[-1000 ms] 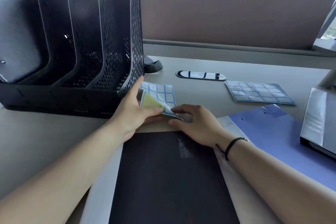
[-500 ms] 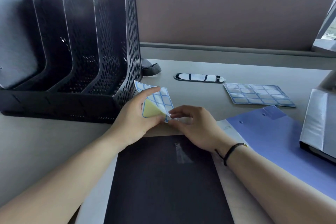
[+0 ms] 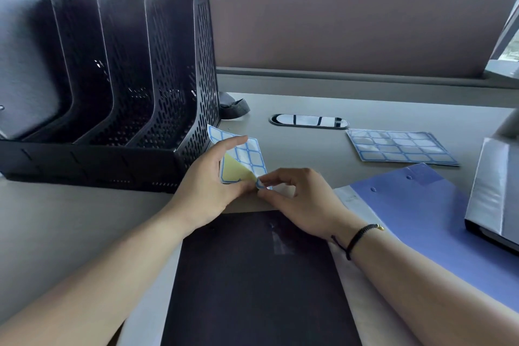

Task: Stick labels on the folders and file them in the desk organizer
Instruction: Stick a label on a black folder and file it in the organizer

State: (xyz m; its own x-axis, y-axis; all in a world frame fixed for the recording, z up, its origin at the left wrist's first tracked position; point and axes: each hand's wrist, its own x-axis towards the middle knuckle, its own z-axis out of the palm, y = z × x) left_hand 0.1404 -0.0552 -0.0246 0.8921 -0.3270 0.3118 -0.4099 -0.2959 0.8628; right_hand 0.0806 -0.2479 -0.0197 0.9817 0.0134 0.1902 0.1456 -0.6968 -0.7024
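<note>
Head view: both forearms come in from the bottom edge and meet mid-frame over the top edge of a black folder (image 3: pixel 252 275) lying flat on the worktop (image 3: pixel 70 219).

Left hand (image 3: pixel 207 191): palm turned inward, fingers curled round a label sheet (image 3: pixel 244 157), index finger laid across its face, thumb under the lower edge. Sheet is held up off the worktop, tilted, bottom corner bent back so the yellow backing shows.

Right hand (image 3: pixel 303 199): wrist low, near the folder's top right corner, thumb and index pinching one label (image 3: pixel 261 184) at the sheet's lower right corner. Label is partly lifted, still touching the sheet. Other fingers loosely curled. Black bracelet (image 3: pixel 356 239) on the right wrist.

Organizer (image 3: pixel 112 93): black mesh, upright dividers, stands left of the hands, just beside the sheet. A dark folder sits in its leftmost slot; contents of the other slots unclear.

Blue folder (image 3: pixel 421 222) lies flat to the right, over a white sheet that also runs under the black folder. Second label sheet (image 3: pixel 398 146) lies flat further back on the right, well apart from the hands. Grey binder (image 3: pixel 494 194) at the right edge. Cable grommet (image 3: pixel 309 121) behind the hands.
</note>
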